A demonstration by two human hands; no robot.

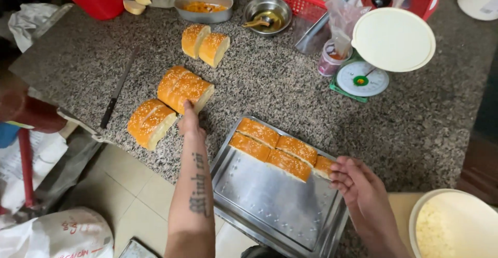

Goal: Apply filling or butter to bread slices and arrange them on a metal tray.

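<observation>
My left hand point(190, 121) reaches onto the granite counter and touches the near end of a sesame-topped bread loaf point(184, 87). Another cut loaf point(150, 122) lies just left of it, and two thick pieces point(205, 43) stand farther back. My right hand point(357, 182) presses a bread slice point(323, 165) at the right end of a row of slices point(272, 148) laid on a metal tray point(275, 201). The tray overhangs the counter's near edge.
A knife point(118, 89) lies left of the loaves. Behind stand a metal pan point(203, 5), a small steel bowl point(267, 14), a red basket point(311, 1) and a kitchen scale point(386, 48). A round tub of grated white stuff point(454, 227) sits at lower right.
</observation>
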